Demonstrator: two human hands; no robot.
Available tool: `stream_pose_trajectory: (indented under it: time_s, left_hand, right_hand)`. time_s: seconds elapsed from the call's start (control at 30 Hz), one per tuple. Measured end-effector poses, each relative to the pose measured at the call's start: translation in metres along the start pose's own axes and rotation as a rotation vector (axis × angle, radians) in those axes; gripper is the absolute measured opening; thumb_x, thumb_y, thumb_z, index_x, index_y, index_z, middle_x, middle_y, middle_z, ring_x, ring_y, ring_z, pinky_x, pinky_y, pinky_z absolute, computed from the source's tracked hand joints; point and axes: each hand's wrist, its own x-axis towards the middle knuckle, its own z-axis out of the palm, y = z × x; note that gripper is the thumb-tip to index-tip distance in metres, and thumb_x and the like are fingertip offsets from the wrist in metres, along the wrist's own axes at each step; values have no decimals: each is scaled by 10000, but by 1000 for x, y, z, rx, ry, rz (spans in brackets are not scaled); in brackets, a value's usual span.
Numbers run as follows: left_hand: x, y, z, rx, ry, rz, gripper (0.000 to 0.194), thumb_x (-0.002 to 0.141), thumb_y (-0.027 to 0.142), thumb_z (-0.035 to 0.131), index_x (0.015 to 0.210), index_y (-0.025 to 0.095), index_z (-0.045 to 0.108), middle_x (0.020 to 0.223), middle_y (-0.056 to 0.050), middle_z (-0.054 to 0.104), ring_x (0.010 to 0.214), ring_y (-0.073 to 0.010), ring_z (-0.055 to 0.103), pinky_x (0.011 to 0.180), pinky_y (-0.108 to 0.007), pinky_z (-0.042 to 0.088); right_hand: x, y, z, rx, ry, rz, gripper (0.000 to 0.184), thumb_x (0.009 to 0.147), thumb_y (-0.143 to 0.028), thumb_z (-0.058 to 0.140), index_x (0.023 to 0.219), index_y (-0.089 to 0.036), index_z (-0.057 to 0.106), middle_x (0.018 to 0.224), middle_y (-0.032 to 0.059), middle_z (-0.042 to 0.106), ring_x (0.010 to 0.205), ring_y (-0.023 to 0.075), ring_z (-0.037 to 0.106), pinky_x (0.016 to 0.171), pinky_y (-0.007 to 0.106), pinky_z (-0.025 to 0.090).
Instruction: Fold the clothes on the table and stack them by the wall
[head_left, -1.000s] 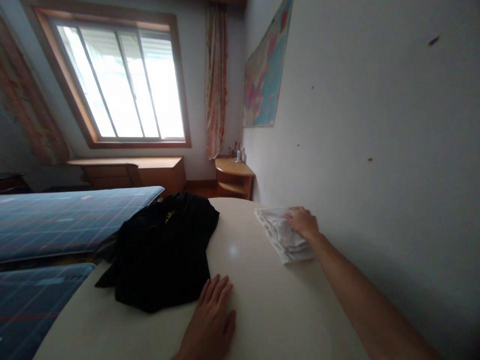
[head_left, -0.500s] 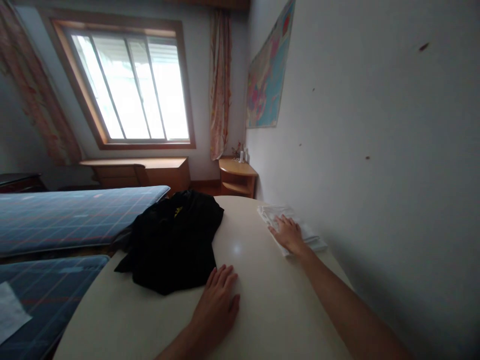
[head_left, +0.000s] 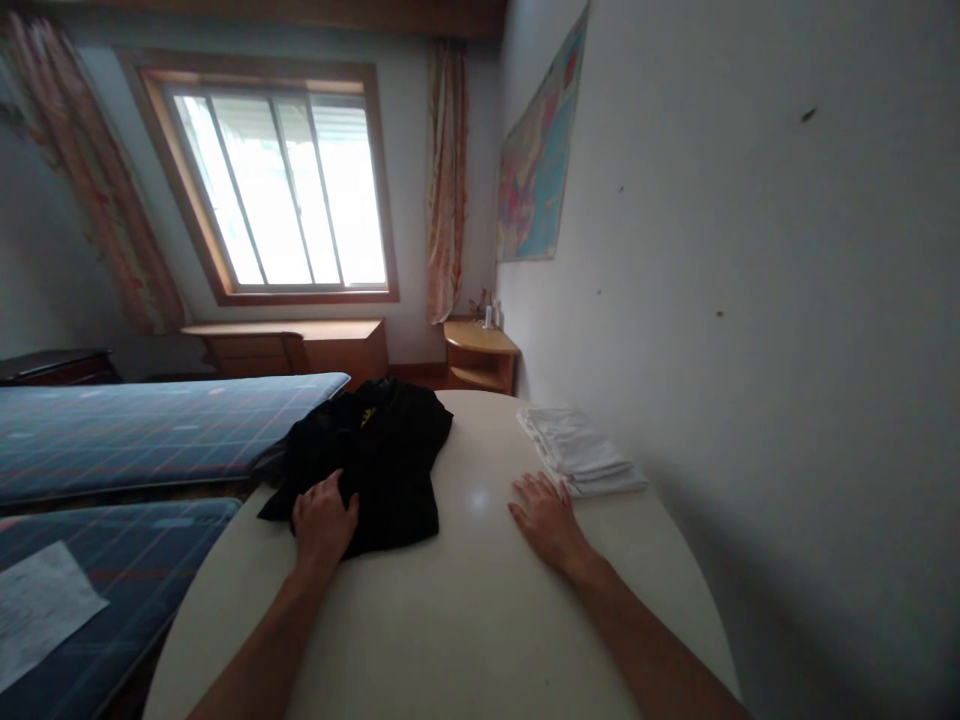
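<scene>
A rumpled black garment [head_left: 397,470] with a small yellow mark lies over the far left part of the cream round table [head_left: 465,640]. My left hand [head_left: 324,525] rests on the garment's near left edge, palm down, thumb apart from the fingers; no cloth is visibly gripped. On the tabletop my right hand [head_left: 547,520] lies flat with fingers spread, just beside a folded white cloth [head_left: 581,455] at the table's right side. Whether its fingertips touch that cloth I cannot tell.
A plain wall [head_left: 750,400] runs close along the table's right. Blue plaid mattresses [head_left: 172,430] stand to the left, the nearer one bearing a white sheet [head_left: 49,610]. Farther off are a wooden corner shelf [head_left: 480,340], a desk [head_left: 337,340] and a window.
My left hand has moved left and away from me onto the black garment. My right hand has come off the white cloth, back toward me onto the tabletop. The view has shifted slightly.
</scene>
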Motion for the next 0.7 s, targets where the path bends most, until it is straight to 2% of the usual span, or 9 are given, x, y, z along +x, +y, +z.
stream_pose_trajectory:
  time_s: [0.07, 0.13, 0.23, 0.33, 0.43, 0.53, 0.6, 0.7]
  left_hand:
    - [2, -5, 0, -16, 23, 20, 343, 917, 251, 463, 1179, 121, 643, 1098, -138, 690, 1087, -311, 595, 1007, -460, 408]
    - [-2, 1, -2, -76, 118, 102, 304, 930, 245, 444, 1108, 144, 669, 1078, -126, 689, 1069, -309, 589, 998, -466, 416]
    - [-16, 22, -5, -257, 195, 340, 263, 955, 250, 433, 1067, 178, 660, 1043, -101, 683, 1016, -272, 605, 989, -451, 444]
    - [-36, 47, -10, -437, 177, 584, 229, 978, 256, 440, 1052, 205, 651, 1047, -85, 679, 1015, -243, 615, 978, -431, 480]
    - [-52, 64, -16, -543, 67, 782, 202, 981, 228, 466, 1078, 208, 642, 1064, -71, 684, 1021, -212, 631, 1018, -425, 476]
    - [-63, 73, -21, -600, -86, 925, 199, 977, 200, 479, 1083, 210, 646, 1069, -61, 697, 1031, -188, 643, 1068, -419, 449]
    - [-68, 74, -25, -623, -191, 950, 187, 961, 219, 521, 1101, 207, 645, 1106, -65, 696, 1059, -189, 642, 1103, -426, 419]
    - [-70, 74, -29, -682, -287, 912, 193, 964, 254, 527, 1104, 206, 650, 1120, -70, 699, 1085, -196, 638, 1101, -416, 420]
  right_hand:
    - [0, -2, -1, 28, 11, -25, 469, 956, -392, 435, 1370, -200, 546, 1488, 97, 478, 1433, 293, 312, 1178, 538, 117]
    - [0, -5, -3, 61, 34, -69, 466, 943, -372, 460, 1370, -203, 539, 1478, 94, 489, 1435, 287, 313, 1178, 537, 141]
    - [-3, -11, -5, 115, 79, -192, 525, 916, -347, 508, 1418, -196, 476, 1490, 102, 470, 1446, 269, 298, 1182, 509, 186]
    - [-9, -19, -10, 157, 104, -372, 686, 890, -377, 572, 1508, -200, 334, 1554, 104, 375, 1473, 250, 236, 1197, 475, 190]
    - [-15, -27, -15, 164, 72, -524, 871, 838, -445, 658, 1557, -231, 214, 1611, 93, 251, 1496, 260, 155, 1208, 474, 167]
    - [-20, -36, -18, 158, -6, -625, 995, 750, -498, 749, 1558, -268, 216, 1631, 88, 185, 1500, 299, 113, 1202, 494, 189]
    - [-22, -41, -18, 167, -38, -648, 937, 734, -493, 768, 1525, -287, 310, 1628, 79, 200, 1497, 310, 125, 1194, 497, 221]
    - [-22, -49, -14, 195, -15, -617, 660, 786, -399, 737, 1386, -250, 507, 1611, 68, 259, 1495, 298, 146, 1191, 472, 256]
